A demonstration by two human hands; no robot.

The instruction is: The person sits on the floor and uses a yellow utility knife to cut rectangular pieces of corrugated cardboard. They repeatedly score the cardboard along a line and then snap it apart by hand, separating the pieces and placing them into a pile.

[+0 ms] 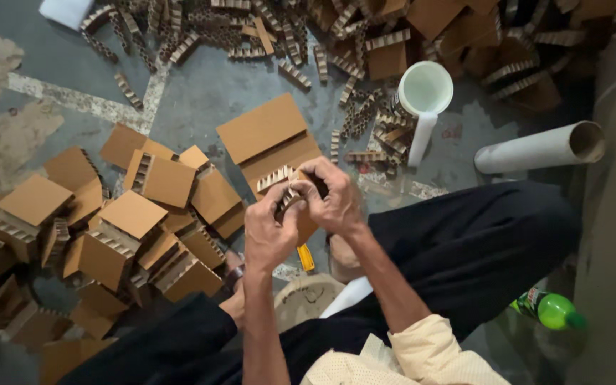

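Observation:
Both my hands meet in the middle of the view around a small brown cardboard piece with a honeycomb corrugated edge. My left hand grips it from below and the near side. My right hand closes over its top and far side, fingers curled. Most of the piece is hidden under my fingers. Just beyond my hands, a larger flat cardboard block lies on the grey floor.
A pile of folded cardboard blocks lies at left. Loose honeycomb strips are heaped along the far side. A white jug, a cardboard tube, a green bottle and a yellow cutter lie around my crossed legs.

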